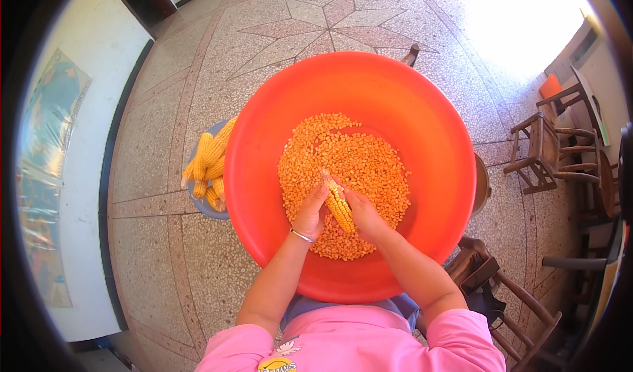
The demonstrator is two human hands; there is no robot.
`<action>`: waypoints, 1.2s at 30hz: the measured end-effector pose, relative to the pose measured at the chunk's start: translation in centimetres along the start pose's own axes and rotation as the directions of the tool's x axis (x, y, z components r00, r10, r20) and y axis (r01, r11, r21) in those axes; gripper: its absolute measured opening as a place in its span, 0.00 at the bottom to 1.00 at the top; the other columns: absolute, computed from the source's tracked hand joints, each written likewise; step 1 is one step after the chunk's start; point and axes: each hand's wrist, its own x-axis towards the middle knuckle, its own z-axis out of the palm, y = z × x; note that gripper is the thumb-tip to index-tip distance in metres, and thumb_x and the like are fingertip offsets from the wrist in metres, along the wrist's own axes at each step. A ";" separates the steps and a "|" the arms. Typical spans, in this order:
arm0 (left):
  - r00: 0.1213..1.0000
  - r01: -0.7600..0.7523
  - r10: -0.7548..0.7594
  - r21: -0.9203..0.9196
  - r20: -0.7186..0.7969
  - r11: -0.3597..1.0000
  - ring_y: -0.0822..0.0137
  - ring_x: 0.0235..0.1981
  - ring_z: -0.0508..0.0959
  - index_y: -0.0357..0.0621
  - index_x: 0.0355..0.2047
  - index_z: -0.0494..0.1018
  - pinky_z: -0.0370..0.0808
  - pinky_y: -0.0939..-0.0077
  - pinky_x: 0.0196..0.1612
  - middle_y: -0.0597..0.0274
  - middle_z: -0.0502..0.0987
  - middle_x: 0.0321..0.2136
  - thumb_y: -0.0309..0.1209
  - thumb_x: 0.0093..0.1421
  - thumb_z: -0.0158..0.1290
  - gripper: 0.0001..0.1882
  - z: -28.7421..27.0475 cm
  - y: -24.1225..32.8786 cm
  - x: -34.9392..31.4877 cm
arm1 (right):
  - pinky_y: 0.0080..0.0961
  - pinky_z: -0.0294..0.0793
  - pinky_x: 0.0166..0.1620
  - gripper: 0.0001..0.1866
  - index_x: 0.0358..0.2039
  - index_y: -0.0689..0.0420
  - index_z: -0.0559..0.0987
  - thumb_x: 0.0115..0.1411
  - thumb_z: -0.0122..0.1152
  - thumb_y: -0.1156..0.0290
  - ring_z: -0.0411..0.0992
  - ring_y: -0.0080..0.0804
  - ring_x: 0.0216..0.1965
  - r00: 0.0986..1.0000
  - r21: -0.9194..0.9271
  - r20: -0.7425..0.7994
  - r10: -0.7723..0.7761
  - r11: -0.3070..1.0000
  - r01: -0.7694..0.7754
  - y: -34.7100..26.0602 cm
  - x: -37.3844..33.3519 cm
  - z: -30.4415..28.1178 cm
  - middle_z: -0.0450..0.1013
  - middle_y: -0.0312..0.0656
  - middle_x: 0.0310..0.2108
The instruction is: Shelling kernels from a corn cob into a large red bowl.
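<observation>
Between my hands is an ear of corn (339, 208), tilted, its pale tip pointing away from me. My left hand (311, 212), with a silver bangle at the wrist, is closed round its left side near the tip. From the other side my right hand (364, 215) grips the ear, its thumb by the upper part. Both hands are over a large orange-red basin (432, 141). Loose yellow corn kernels (369, 164) cover much of its bottom, beneath and around the hands.
At the basin's left stands a blue-grey bowl (210, 208) piled with whole corn ears (212, 154). Wooden chairs (535, 149) stand to the right; another chair (521, 306) with a dark bag is near my right elbow. A white wall (99, 174) runs along the left.
</observation>
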 end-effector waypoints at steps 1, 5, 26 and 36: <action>0.999 0.008 -0.006 0.050 -0.035 0.999 0.73 0.36 0.72 0.43 0.47 0.66 0.70 0.75 0.38 0.64 0.73 0.37 0.43 0.63 0.43 0.19 0.0 0.0 -0.1 | 0.21 0.69 0.20 0.21 0.52 0.57 0.66 0.67 0.32 0.58 0.69 0.26 0.22 0.999 0.017 -0.006 0.039 0.999 -0.039 -0.1 0.0 0.1 0.70 0.39 0.31; 0.909 -0.193 0.371 0.595 -0.191 0.780 0.72 0.37 0.72 0.40 0.51 0.63 0.70 0.78 0.39 0.62 0.73 0.35 0.40 0.65 0.40 0.20 -0.6 -1.0 0.2 | 0.26 0.71 0.21 0.19 0.45 0.57 0.69 0.67 0.33 0.58 0.70 0.31 0.24 0.985 0.242 0.045 0.167 0.955 -0.173 -1.1 -0.2 0.0 0.71 0.42 0.31; 0.996 -0.090 0.084 0.271 0.032 0.958 0.76 0.30 0.73 0.44 0.46 0.65 0.70 0.85 0.25 0.65 0.73 0.36 0.53 0.61 0.41 0.25 -0.3 0.3 -0.3 | 0.25 0.73 0.25 0.25 0.56 0.54 0.61 0.66 0.33 0.52 0.70 0.27 0.31 0.993 -0.100 0.052 0.106 0.990 -0.100 -1.5 -1.1 1.5 0.71 0.37 0.36; 0.991 -0.128 0.110 0.313 0.076 0.941 0.77 0.29 0.71 0.44 0.45 0.64 0.68 0.85 0.23 0.67 0.70 0.33 0.50 0.63 0.39 0.23 -0.1 -0.3 -0.4 | 0.22 0.72 0.20 0.26 0.54 0.59 0.62 0.66 0.30 0.52 0.71 0.29 0.23 0.996 -0.148 -0.088 0.002 0.989 -0.015 -0.3 -0.5 0.6 0.72 0.42 0.30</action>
